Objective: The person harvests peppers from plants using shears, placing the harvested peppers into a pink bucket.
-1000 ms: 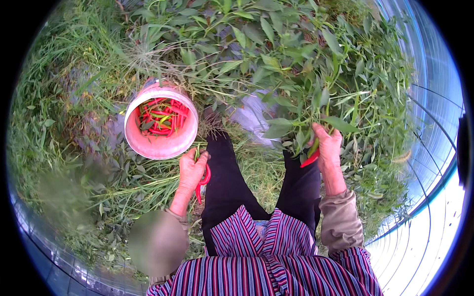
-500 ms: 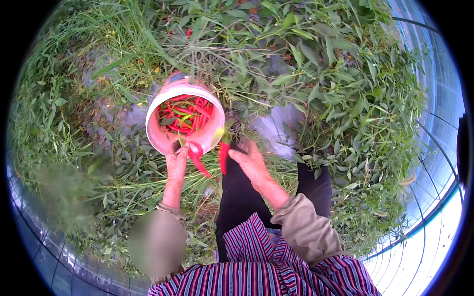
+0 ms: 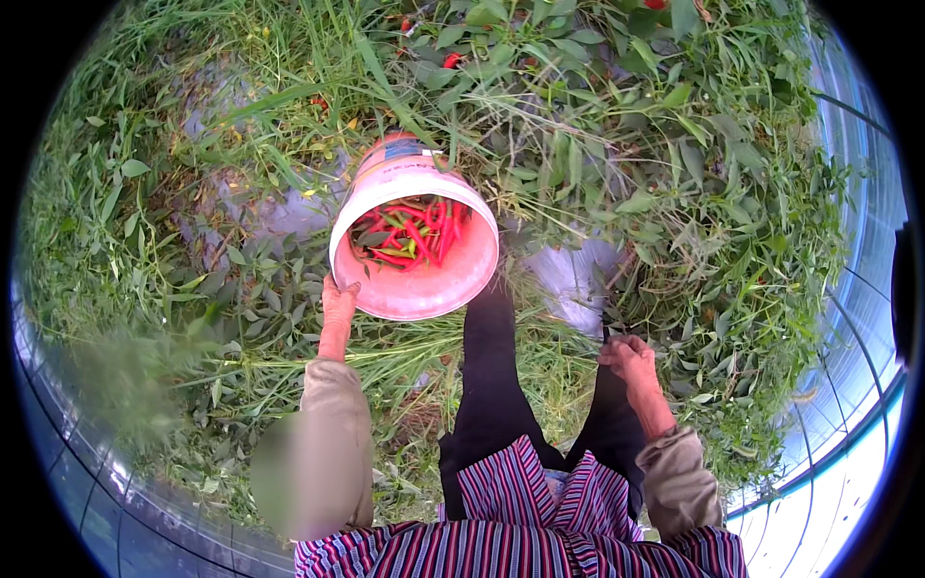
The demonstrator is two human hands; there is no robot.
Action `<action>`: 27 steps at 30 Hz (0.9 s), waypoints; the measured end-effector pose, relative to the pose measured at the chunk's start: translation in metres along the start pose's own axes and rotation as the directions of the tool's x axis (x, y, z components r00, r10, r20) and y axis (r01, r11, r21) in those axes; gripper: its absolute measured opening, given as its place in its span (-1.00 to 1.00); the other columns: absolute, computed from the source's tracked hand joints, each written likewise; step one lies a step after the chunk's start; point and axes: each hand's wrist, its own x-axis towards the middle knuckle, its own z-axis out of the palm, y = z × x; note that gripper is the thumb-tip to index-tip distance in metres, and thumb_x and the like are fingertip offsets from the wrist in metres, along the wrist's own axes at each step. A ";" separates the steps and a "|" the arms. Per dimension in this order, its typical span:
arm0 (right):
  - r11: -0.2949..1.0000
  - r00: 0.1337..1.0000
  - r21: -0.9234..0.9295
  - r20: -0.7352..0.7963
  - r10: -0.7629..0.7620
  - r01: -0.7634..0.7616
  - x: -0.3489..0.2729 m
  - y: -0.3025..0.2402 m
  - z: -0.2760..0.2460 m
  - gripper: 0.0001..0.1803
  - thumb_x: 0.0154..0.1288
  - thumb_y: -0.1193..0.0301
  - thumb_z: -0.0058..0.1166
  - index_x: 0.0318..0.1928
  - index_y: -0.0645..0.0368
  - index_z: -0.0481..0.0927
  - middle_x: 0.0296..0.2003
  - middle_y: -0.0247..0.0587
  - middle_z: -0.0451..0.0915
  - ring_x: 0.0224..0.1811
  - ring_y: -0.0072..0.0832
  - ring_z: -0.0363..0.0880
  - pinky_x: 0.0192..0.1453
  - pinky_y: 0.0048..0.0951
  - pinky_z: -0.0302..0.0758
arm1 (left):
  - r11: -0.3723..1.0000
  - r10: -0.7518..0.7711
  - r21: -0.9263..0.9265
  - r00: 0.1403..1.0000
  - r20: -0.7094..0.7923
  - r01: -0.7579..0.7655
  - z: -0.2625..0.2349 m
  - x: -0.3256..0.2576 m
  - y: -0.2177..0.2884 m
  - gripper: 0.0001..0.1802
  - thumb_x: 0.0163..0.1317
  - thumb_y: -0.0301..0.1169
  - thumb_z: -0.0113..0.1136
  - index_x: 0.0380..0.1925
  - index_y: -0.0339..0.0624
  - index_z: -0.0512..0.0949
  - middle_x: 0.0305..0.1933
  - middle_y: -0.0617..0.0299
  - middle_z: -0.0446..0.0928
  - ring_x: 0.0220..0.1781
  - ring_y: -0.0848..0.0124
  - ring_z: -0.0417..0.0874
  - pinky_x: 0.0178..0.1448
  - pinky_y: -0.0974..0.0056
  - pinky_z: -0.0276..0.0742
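Note:
A pink-white bucket (image 3: 424, 304) tilts with its mouth toward me, left of my legs. Inside lie slender red chili peppers (image 3: 424, 236), with a few green ones and some leaves among them. My left hand (image 3: 338, 306) grips the lower left of the rim, thumb on the edge, other fingers partly hidden. Over my right leg, apart from the bucket, my right hand (image 3: 631, 364) has its fingers curled together against the black trousers (image 3: 604, 414). What those fingers hold, if anything, is hidden.
Leafy green plants (image 3: 713, 193) grow thick ahead and to the right, with a few red peppers (image 3: 452, 61) among them. Grey plastic sheeting (image 3: 573, 279) shows through the grass. A bluish film wall with thin ribs (image 3: 858, 193) curves along the right.
The red peppers at my hands are gone from them. My left hand has shifted to the rim's left side; my right hand has drawn back rightward. The bucket appears further right and tilted more.

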 end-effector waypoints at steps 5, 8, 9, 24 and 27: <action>0.999 0.997 -0.043 0.073 0.012 -0.009 -0.014 0.011 0.009 -0.80 0.29 0.39 -0.05 -0.14 0.22 0.51 -0.32 -0.25 0.63 -0.37 -0.52 0.63 -0.34 -0.55 0.36 | 1.000 -0.026 0.009 1.000 -0.003 0.026 0.010 0.020 -0.005 -0.43 0.01 -0.60 0.17 0.11 -0.37 0.33 0.00 0.04 0.54 0.01 0.26 0.55 0.15 0.27 0.42; 0.996 0.986 -0.085 0.165 0.008 0.006 -0.022 0.004 0.032 -0.82 0.31 0.41 -0.06 -0.14 0.20 0.51 -0.31 -0.26 0.64 -0.33 -0.51 0.64 -0.24 -0.52 0.41 | 0.997 0.006 0.072 1.000 0.024 -0.008 0.000 0.034 -0.009 -0.46 -0.03 -0.64 0.13 0.06 -0.37 0.37 -0.02 0.03 0.54 0.01 0.26 0.55 0.14 0.27 0.42; 0.995 0.981 -0.100 0.194 -0.006 0.026 -0.024 0.000 0.040 -0.82 0.31 0.41 -0.06 -0.14 0.20 0.51 -0.31 -0.27 0.64 -0.33 -0.52 0.64 -0.22 -0.51 0.41 | 0.997 0.010 0.073 1.000 0.019 -0.012 -0.009 0.037 -0.011 -0.46 -0.03 -0.64 0.13 0.06 -0.37 0.37 -0.02 0.03 0.54 0.01 0.26 0.55 0.14 0.27 0.42; 0.959 0.956 -0.084 -0.092 -0.277 0.270 -0.015 -0.063 -0.094 -0.86 0.30 0.44 -0.05 -0.24 0.20 0.54 -0.46 -0.26 0.63 -0.51 -0.54 0.59 -0.47 -0.54 0.40 | 0.975 -0.195 0.099 0.980 -0.028 0.197 -0.044 -0.079 0.099 -0.70 -0.15 -0.47 0.16 -0.33 -0.36 0.54 -0.50 0.12 0.54 -0.54 0.32 0.55 -0.42 0.22 0.51; 0.979 0.982 -0.121 -0.072 -0.174 0.165 0.002 -0.022 -0.128 -0.86 0.27 0.40 -0.04 -0.28 0.19 0.53 -0.52 -0.27 0.62 -0.52 -0.54 0.60 -0.55 -0.54 0.31 | 0.961 -0.276 -0.020 0.961 0.018 0.276 -0.070 -0.126 0.148 -0.76 -0.11 -0.46 0.12 -0.37 -0.33 0.50 -0.52 0.18 0.50 -0.56 0.32 0.54 -0.43 0.25 0.52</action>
